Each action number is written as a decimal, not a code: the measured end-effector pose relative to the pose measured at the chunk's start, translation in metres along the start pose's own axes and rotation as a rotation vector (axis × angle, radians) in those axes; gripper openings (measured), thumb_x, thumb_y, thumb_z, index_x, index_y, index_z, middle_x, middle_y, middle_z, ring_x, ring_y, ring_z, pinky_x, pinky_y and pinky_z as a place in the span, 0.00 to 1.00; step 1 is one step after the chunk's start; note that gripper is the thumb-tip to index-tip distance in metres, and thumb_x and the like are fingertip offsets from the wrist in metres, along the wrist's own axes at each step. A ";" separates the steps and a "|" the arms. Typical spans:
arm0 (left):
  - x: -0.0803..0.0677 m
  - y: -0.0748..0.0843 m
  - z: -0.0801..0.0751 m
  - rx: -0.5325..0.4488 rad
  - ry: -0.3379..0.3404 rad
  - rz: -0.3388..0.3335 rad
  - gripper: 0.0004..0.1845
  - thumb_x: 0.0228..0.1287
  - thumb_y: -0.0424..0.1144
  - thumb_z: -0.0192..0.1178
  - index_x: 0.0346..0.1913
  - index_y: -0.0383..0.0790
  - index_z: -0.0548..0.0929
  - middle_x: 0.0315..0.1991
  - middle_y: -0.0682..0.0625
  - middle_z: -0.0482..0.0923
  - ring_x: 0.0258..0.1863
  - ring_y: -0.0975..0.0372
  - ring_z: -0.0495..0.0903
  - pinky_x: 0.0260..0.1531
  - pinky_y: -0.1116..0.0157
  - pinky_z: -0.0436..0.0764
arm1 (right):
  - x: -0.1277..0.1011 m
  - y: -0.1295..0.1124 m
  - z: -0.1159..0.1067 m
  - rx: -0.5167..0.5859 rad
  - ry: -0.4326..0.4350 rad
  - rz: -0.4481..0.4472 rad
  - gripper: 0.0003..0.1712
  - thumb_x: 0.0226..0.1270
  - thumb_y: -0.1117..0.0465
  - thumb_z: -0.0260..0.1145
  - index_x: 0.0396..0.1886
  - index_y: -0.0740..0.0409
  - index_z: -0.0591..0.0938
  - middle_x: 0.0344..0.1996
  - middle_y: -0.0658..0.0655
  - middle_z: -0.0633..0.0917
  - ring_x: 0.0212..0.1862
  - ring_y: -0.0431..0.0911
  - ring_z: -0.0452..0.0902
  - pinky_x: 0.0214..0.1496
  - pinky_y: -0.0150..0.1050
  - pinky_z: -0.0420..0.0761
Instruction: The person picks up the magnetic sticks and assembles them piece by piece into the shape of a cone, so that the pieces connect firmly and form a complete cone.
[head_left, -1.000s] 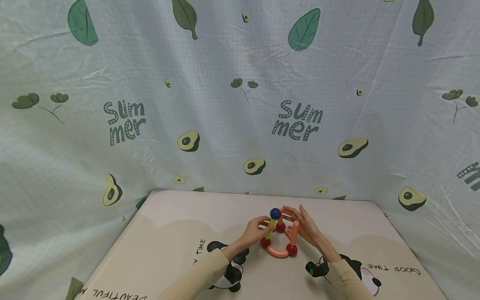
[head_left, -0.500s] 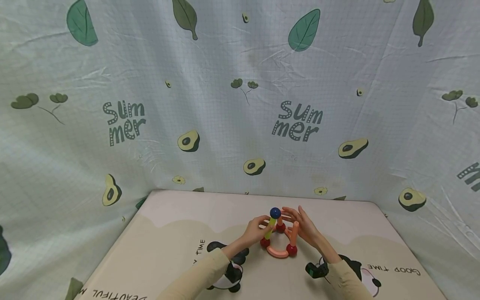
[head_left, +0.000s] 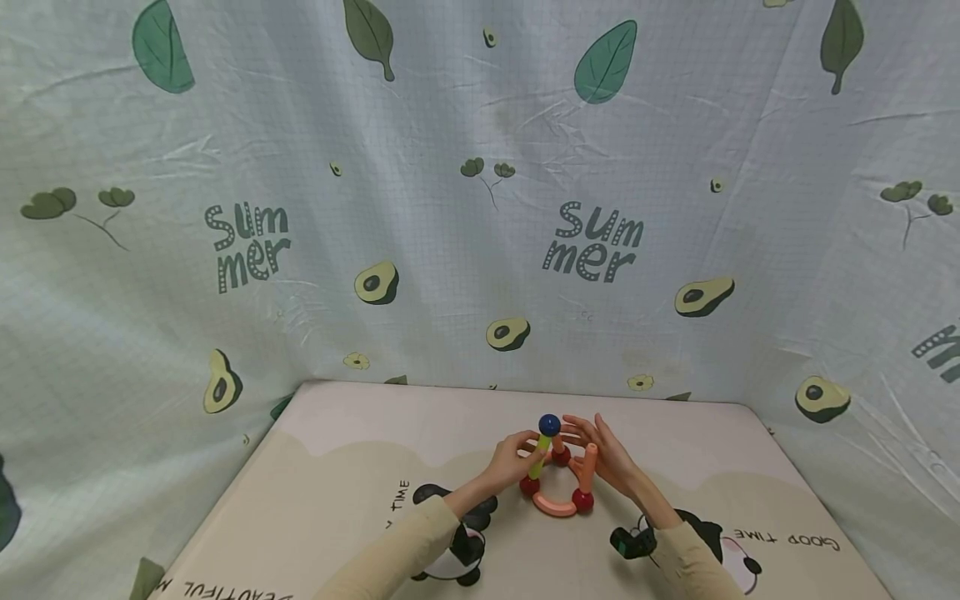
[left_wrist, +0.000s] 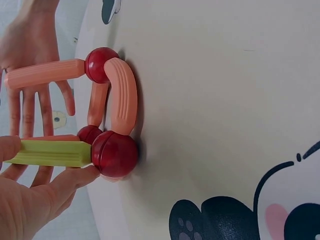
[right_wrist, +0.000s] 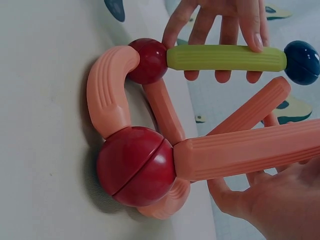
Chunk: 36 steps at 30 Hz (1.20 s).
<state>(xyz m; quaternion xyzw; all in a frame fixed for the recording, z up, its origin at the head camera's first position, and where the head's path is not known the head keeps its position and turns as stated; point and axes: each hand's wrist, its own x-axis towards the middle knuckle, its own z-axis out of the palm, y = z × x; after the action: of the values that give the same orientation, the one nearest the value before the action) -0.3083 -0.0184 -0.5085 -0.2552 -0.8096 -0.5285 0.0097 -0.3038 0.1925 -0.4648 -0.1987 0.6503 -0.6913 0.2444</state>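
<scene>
A toy frame of magnetic building rods and balls stands on the table. Red balls (right_wrist: 136, 166) joined by curved orange rods (right_wrist: 106, 92) form its ring base. From the left ball rises a yellow-green rod (right_wrist: 225, 58) topped by a dark blue ball (right_wrist: 302, 62). My left hand (head_left: 510, 463) pinches that rod between thumb and fingers. Two straight orange rods (head_left: 588, 467) stand on the other red balls, with no ball on top. Beside them my right hand (head_left: 611, 454) is held with extended, spread fingers; whether its fingertips touch the rear rod is hidden.
A printed mat with panda drawings covers the table (head_left: 337, 467). A small black object (head_left: 633, 542) appears by the right wrist. Behind the table hangs a pale curtain (head_left: 450, 250) with leaf and avocado prints.
</scene>
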 end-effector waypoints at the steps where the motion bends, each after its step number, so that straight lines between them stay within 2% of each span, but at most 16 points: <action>1: 0.000 0.000 0.000 0.003 -0.002 -0.003 0.19 0.61 0.51 0.52 0.47 0.41 0.76 0.44 0.48 0.77 0.37 0.63 0.77 0.27 0.68 0.79 | 0.000 0.000 0.000 0.002 0.001 0.001 0.38 0.69 0.41 0.17 0.68 0.64 0.41 0.65 0.70 0.50 0.67 0.67 0.37 0.62 0.67 0.41; 2: 0.001 -0.001 0.000 -0.006 -0.002 -0.010 0.18 0.62 0.51 0.52 0.47 0.41 0.76 0.44 0.48 0.77 0.37 0.63 0.77 0.27 0.67 0.79 | 0.000 0.000 0.000 0.004 0.004 0.003 0.38 0.69 0.41 0.17 0.68 0.63 0.42 0.64 0.69 0.51 0.67 0.66 0.37 0.62 0.67 0.42; 6: -0.004 0.026 -0.005 -0.024 0.009 -0.091 0.16 0.62 0.43 0.53 0.46 0.35 0.76 0.45 0.40 0.76 0.41 0.53 0.77 0.31 0.63 0.80 | 0.000 0.002 0.000 0.018 0.014 0.008 0.38 0.69 0.41 0.18 0.68 0.62 0.43 0.64 0.67 0.54 0.68 0.66 0.37 0.62 0.66 0.42; 7: -0.006 0.035 -0.006 -0.039 0.009 -0.129 0.15 0.61 0.40 0.54 0.46 0.34 0.76 0.46 0.39 0.76 0.42 0.51 0.77 0.32 0.61 0.80 | 0.000 0.002 -0.001 0.020 0.014 0.006 0.38 0.69 0.41 0.18 0.68 0.62 0.43 0.63 0.66 0.54 0.68 0.66 0.37 0.62 0.66 0.42; 11: -0.009 0.048 -0.006 -0.004 0.013 -0.167 0.13 0.62 0.35 0.53 0.46 0.31 0.75 0.45 0.37 0.76 0.42 0.50 0.76 0.33 0.60 0.80 | 0.000 0.005 -0.003 0.028 0.012 -0.004 0.38 0.69 0.41 0.18 0.68 0.63 0.42 0.62 0.61 0.59 0.67 0.66 0.37 0.63 0.66 0.43; 14: -0.008 0.048 -0.005 0.007 0.012 -0.187 0.12 0.62 0.34 0.52 0.46 0.30 0.75 0.45 0.37 0.76 0.42 0.50 0.76 0.33 0.59 0.80 | 0.001 0.008 -0.004 0.034 0.013 -0.009 0.38 0.69 0.41 0.18 0.68 0.64 0.41 0.59 0.54 0.63 0.67 0.66 0.37 0.63 0.65 0.44; 17: -0.007 0.048 -0.005 -0.006 0.011 -0.200 0.13 0.61 0.35 0.54 0.46 0.31 0.76 0.45 0.37 0.76 0.43 0.50 0.76 0.34 0.58 0.80 | 0.001 0.010 -0.005 0.037 0.013 -0.013 0.39 0.68 0.41 0.18 0.68 0.64 0.42 0.58 0.52 0.63 0.67 0.66 0.38 0.63 0.65 0.45; 24: -0.005 0.045 -0.004 -0.016 0.008 -0.196 0.14 0.61 0.36 0.54 0.46 0.32 0.76 0.45 0.37 0.76 0.42 0.50 0.76 0.33 0.58 0.80 | -0.001 0.010 -0.007 0.026 0.061 -0.007 0.38 0.69 0.41 0.19 0.68 0.63 0.44 0.62 0.63 0.59 0.66 0.67 0.43 0.63 0.63 0.50; 29: -0.005 0.046 -0.004 -0.036 0.010 -0.214 0.18 0.63 0.40 0.52 0.54 0.37 0.71 0.49 0.37 0.74 0.45 0.48 0.76 0.33 0.59 0.80 | -0.005 0.009 -0.009 0.030 0.055 0.002 0.36 0.70 0.42 0.20 0.68 0.61 0.46 0.64 0.73 0.51 0.65 0.69 0.46 0.63 0.62 0.53; 33: -0.003 0.048 -0.004 -0.066 0.009 -0.225 0.22 0.64 0.44 0.50 0.60 0.45 0.65 0.53 0.38 0.72 0.50 0.48 0.73 0.36 0.56 0.79 | -0.009 0.010 -0.010 -0.004 0.053 -0.002 0.32 0.71 0.45 0.21 0.67 0.57 0.52 0.63 0.75 0.52 0.64 0.68 0.52 0.63 0.61 0.55; 36: -0.001 0.050 -0.004 -0.086 0.008 -0.223 0.23 0.65 0.47 0.48 0.62 0.47 0.64 0.53 0.39 0.71 0.50 0.48 0.73 0.37 0.55 0.79 | -0.013 0.012 -0.011 -0.067 0.066 -0.006 0.31 0.72 0.47 0.22 0.66 0.57 0.55 0.61 0.75 0.57 0.62 0.64 0.59 0.62 0.58 0.58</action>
<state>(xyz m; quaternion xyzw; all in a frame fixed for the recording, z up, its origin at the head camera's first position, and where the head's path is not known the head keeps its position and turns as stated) -0.2871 -0.0071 -0.4647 -0.1616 -0.8094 -0.5618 -0.0568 -0.2991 0.2088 -0.4774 -0.1856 0.6803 -0.6760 0.2138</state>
